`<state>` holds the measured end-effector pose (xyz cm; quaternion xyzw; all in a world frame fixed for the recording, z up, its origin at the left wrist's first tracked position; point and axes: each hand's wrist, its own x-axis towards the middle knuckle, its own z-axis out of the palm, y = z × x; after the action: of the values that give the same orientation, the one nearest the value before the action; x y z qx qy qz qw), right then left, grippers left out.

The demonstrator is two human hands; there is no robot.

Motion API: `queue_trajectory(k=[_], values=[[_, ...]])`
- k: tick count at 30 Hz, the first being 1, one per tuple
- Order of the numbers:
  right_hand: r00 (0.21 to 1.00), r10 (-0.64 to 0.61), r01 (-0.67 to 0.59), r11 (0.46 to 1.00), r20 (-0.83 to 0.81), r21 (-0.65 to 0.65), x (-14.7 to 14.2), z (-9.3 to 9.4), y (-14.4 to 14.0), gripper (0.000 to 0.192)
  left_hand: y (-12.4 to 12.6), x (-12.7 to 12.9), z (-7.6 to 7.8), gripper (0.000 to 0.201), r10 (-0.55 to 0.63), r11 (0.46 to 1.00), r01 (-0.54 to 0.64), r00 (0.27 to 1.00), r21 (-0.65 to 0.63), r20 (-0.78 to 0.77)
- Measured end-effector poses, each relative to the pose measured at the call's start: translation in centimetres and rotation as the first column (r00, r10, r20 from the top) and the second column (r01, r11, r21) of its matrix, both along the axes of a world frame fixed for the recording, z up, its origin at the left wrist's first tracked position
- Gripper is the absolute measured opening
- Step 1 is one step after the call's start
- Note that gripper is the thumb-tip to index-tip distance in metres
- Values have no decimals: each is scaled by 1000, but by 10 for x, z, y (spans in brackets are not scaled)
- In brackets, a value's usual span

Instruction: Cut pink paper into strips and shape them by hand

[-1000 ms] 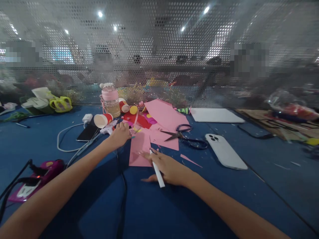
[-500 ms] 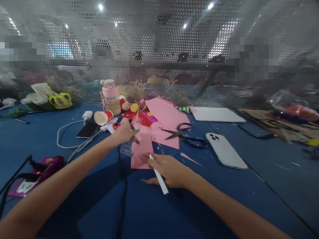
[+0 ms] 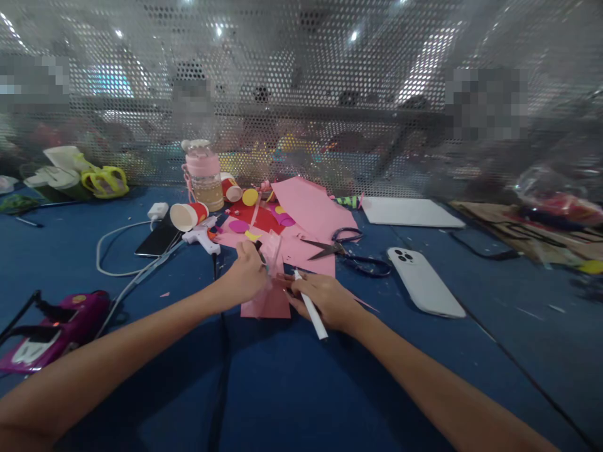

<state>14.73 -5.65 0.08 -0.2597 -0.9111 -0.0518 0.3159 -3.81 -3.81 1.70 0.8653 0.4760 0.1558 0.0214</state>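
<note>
Pinched in the left hand (image 3: pixel 245 276) was a small clear plastic piece (image 3: pixel 272 251) (its exact shape was too blurred to tell), held upright over the near pink sheet (image 3: pixel 266 302) with a dark-tipped tool showing beside the thumb. That grip was pressed together on the piece. Just at its 3 o'clock, the right hand (image 3: pixel 327 300) lay on the same sheet with a white pen (image 3: pixel 311 306) clamped between its fingers, tip pointing toward 11 o'clock; its fingertips touched the paper next to the left hand.

The sheet lay flat on the blue counter (image 3: pixel 292 389), at the near edge of a heap of pink paper (image 3: pixel 311 210). At 1 o'clock from the hands rested open scissors (image 3: pixel 351 251), and beyond them toward 3 o'clock a white phone (image 3: pixel 424 282) lay face down. At 11 o'clock sat a white glue gun (image 3: pixel 201 237), a tipped paper cup (image 3: pixel 184 216) and a pink-lidded bottle (image 3: pixel 203 176). Far toward 9 o'clock a magenta device (image 3: pixel 61 323) sat with black cables.
</note>
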Motion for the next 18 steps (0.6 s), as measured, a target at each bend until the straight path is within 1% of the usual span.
queue_trajectory(k=[1, 3, 5, 6, 7, 9, 11, 13, 14, 15, 18], values=[[1000, -6, 6, 1000, 13, -25, 0, -1, 1, 16, -4, 0, 2, 13, -1, 1000, 1, 998, -1, -61], [1000, -12, 14, 998, 21, -67, 0, -2, 1, 15, -6, -5, 10, 16, -5, 1000, 4, 993, -11, -120], [1000, -2, 4, 994, 20, -113, 1, -4, 2, 13, -1, -13, 20, 30, -125, 992, 118, 967, -42, -223], [1000, 4, -1, 991, 21, -134, 1, -5, 2, 12, 4, -18, 25, 38, -204, 978, 184, 949, -100, -242], [1000, 6, -3, 989, 20, -149, 2, -6, 2, 12, 10, -22, 28, 50, -267, 955, 222, 932, -198, -245], [1000, 9, -7, 986, 11, -169, 3, -7, 2, 14, 21, -29, 32, 77, -281, 913, 193, 936, -359, -211], [1000, 19, -19, 982, -4, -187, 3, -7, 2, 14, 28, -32, 30, 94, -277, 871, 171, 945, -460, -173], [999, 28, -31, 977, -15, -211, 4, -8, 3, 13, 30, -31, 24, 102, -276, 845, 179, 953, -504, -125], [999, 30, -34, 976, -23, -217, 4, -9, 3, 13, 28, -30, 20, 104, -278, 841, 191, 955, -507, -101], [999, 27, -35, 975, -39, -219, 4, -10, 4, 12, 27, -29, 16, 104, -278, 844, 205, 957, -495, -78], [995, 8, -32, 972, -103, -232, 3, -14, 5, 13, 19, -27, 7, 97, -271, 880, 233, 962, -413, -36]])
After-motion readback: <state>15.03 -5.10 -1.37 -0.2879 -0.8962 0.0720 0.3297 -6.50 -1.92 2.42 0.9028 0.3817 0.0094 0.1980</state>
